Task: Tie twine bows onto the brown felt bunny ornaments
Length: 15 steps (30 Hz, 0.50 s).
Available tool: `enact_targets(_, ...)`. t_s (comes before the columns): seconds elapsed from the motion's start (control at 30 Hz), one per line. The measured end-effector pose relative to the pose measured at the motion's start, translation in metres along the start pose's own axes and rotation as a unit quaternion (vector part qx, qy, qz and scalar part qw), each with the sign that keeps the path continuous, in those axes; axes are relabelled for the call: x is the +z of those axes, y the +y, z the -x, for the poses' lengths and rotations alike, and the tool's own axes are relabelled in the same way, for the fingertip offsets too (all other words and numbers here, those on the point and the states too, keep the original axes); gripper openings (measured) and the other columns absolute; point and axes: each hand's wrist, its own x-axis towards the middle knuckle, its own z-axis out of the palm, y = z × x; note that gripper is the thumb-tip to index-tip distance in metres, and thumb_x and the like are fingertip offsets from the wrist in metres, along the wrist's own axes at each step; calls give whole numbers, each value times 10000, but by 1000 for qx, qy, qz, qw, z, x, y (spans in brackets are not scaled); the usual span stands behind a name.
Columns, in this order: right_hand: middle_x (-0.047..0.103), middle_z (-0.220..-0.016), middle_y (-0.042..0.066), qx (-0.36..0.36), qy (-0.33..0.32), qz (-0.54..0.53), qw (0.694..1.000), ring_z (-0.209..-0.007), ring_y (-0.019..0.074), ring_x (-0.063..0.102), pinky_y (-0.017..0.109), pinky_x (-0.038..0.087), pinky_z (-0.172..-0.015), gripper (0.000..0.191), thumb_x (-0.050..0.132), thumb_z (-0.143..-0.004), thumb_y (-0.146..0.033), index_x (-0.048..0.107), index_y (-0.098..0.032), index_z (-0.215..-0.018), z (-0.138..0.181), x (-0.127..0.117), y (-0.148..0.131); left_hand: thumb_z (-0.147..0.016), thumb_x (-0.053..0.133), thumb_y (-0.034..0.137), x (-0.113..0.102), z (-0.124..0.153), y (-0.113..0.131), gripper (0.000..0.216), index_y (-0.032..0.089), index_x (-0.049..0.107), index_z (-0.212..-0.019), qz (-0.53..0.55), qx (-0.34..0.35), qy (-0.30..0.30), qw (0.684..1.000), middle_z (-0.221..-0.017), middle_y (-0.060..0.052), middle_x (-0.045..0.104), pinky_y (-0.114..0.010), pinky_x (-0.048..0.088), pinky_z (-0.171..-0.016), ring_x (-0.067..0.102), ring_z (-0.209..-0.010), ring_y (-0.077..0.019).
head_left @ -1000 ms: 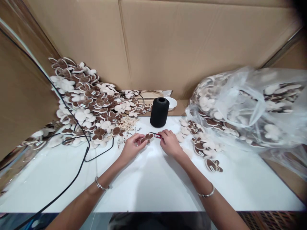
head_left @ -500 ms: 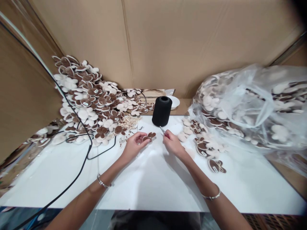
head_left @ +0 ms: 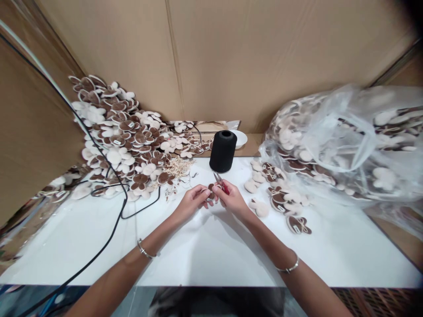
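My left hand (head_left: pixel 191 201) pinches a small brown-and-cream fuzzy patch (head_left: pixel 211 188) above the white table. The fingertips of my right hand (head_left: pixel 234 200) touch the patch's other side. Also in that right hand is a pair of red-handled thread snips (head_left: pixel 217 177), its metal blades pointing up and away from me. Fingers cover much of the patch, so its full outline is hidden. Just beyond the blades stands a black cone of thread (head_left: pixel 223 152). To the right of my hands lie several finished-looking rabbit-shaped patches with string bows (head_left: pixel 299 225) and cream ones lying fuzzy side up (head_left: pixel 258 207).
A tall heap of brown and cream patches (head_left: pixel 139 137) leans at the back left, beside cream string scraps (head_left: pixel 178 167). A black cable (head_left: pixel 114 229) crosses the left side. Clear plastic bags of patches (head_left: pixel 343 145) fill the right. A white bowl (head_left: pixel 241 139) sits behind the cone.
My right hand has moved left with the snips and now meets the patch in my left hand. The patch has shifted slightly right and is more covered by fingers.
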Motion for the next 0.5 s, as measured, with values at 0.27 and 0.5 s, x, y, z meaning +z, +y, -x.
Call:
enact_targets(0.27,514,-590,-64,44,-30,-134,990,-373,21,247,199,135,-367,352,671,-808,-504,505,-195,-838,1,6,5,-802,682,415,1,2,6,314,111,635,-865,-2,-8,24,1000,-809,-70,695,-242,452,-607,649,-642,-140)
enact_targets(0.5,416,-529,-96,64,4,-138,988,-373,27,221,194,124,-364,396,716,-756,-519,494,-202,-841,1,8,3,-784,677,420,2,3,2,289,136,621,-773,-54,23,89,994,-709,-28,678,-234,451,-558,609,-547,-119)
